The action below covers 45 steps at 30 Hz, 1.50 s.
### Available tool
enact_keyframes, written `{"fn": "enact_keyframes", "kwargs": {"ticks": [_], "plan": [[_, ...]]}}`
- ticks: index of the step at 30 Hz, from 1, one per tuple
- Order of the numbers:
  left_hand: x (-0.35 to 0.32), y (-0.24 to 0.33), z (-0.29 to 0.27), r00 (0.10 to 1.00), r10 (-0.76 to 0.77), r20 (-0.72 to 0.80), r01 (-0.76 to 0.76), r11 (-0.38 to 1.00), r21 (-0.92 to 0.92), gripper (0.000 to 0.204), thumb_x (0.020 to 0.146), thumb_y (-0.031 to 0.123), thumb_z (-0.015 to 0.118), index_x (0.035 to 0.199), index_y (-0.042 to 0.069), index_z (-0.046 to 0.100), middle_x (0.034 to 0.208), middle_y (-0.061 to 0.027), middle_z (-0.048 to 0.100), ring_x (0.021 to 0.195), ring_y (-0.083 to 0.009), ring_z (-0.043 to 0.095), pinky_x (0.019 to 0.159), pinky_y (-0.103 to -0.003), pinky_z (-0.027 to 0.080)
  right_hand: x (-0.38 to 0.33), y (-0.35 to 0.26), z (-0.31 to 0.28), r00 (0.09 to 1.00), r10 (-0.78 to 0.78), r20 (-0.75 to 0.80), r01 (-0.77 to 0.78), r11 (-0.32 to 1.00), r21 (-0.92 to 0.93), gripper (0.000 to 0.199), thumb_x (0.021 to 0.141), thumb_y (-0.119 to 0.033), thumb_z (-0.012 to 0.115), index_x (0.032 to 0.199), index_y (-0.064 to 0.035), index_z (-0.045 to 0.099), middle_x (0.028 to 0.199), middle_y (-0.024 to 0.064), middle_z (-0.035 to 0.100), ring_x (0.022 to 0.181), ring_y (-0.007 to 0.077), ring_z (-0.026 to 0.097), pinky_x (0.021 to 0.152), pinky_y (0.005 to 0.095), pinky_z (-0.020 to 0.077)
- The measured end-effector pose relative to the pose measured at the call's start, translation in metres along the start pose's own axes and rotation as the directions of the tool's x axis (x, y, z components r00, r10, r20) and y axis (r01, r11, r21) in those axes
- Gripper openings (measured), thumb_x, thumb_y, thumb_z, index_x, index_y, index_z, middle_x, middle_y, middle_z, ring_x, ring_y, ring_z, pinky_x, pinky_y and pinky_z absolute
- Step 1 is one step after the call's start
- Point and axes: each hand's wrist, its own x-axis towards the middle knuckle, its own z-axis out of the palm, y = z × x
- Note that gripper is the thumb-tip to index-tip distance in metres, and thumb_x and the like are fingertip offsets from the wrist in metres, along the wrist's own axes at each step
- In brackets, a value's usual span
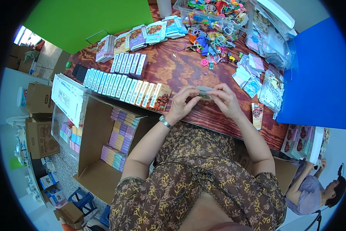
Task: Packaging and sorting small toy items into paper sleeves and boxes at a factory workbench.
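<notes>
Above the table's near edge, my left hand [183, 103] and my right hand [227, 101] meet, thumbs and fingers pinched on a small flat pale piece [204, 89]. It looks like a thin stack of cards or a packet, but the fingers cover much of it. To the left of my hands stands a long row of small upright boxes [121, 87], with an orange one [161, 97] at its near end. A shorter row of purple-edged boxes [129, 64] stands behind. One orange box [257, 115] lies beside my right forearm.
Flattened cartons [136, 38] lie in stacks at the back. Colourful trinkets [215, 44] spill before a clear bin [186, 15]. Small cards and packets [252, 71] lie at the right. An open cardboard box [95, 169] holds small boxes below left. Another person [306, 192] sits at far right.
</notes>
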Motion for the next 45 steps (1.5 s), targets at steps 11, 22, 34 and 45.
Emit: {"fn": "enact_keyframes", "kwargs": {"ticks": [11, 22, 34, 45], "plan": [[-0.001, -0.002, -0.002, 1.000, -0.006, -0.006, 0.005, 1.000, -0.025, 0.024, 0.085, 0.007, 0.078, 0.108, 0.001, 0.070, 0.115, -0.0147, 0.069, 0.086, -0.0200, 0.073, 0.073, -0.030, 0.061, 0.016, -0.016, 0.000, 0.935, -0.351, -0.048, 0.322, 0.900, -0.295, 0.020, 0.085, 0.004, 0.069, 0.103, -0.0039, 0.069, 0.100, 0.0125, 0.066, 0.090, 0.0280, 0.067, 0.075, 0.0361, 0.0549], [-0.008, -0.002, 0.007, 0.994, -0.065, -0.086, 0.060, 0.996, -0.060, 0.021, 0.084, 0.005, 0.080, 0.101, 0.000, 0.069, 0.119, -0.0145, 0.069, 0.087, -0.0165, 0.074, 0.073, -0.028, 0.061, 0.018, -0.030, -0.002, 0.989, -0.147, 0.027, 0.149, 0.970, -0.194, 0.016, 0.087, -0.010, 0.073, 0.102, -0.0083, 0.071, 0.096, 0.0096, 0.068, 0.090, 0.0308, 0.067, 0.078, 0.0417, 0.0536], [-0.010, 0.000, 0.010, 0.986, -0.068, -0.153, 0.055, 0.995, -0.088, 0.029, 0.085, 0.003, 0.078, 0.111, 0.002, 0.067, 0.112, -0.0146, 0.069, 0.094, -0.0231, 0.072, 0.076, -0.032, 0.061, 0.007, -0.031, 0.017, 0.939, -0.341, 0.042, 0.328, 0.855, -0.402, 0.022, 0.081, 0.001, 0.072, 0.102, -0.0047, 0.070, 0.100, 0.0089, 0.066, 0.096, 0.0293, 0.066, 0.081, 0.0384, 0.0561], [-0.012, -0.005, 0.006, 0.984, 0.159, -0.076, -0.153, 0.985, 0.076, 0.022, 0.083, 0.002, 0.078, 0.104, 0.003, 0.071, 0.115, -0.0151, 0.069, 0.096, -0.0300, 0.071, 0.077, -0.035, 0.058, -0.014, -0.007, 0.021, 0.934, -0.353, 0.051, 0.332, 0.809, -0.485, 0.047, 0.086, 0.002, 0.068, 0.132, -0.0043, 0.064, 0.135, 0.0161, 0.062, 0.125, 0.0347, 0.060, 0.101, 0.0426, 0.0522]]}}
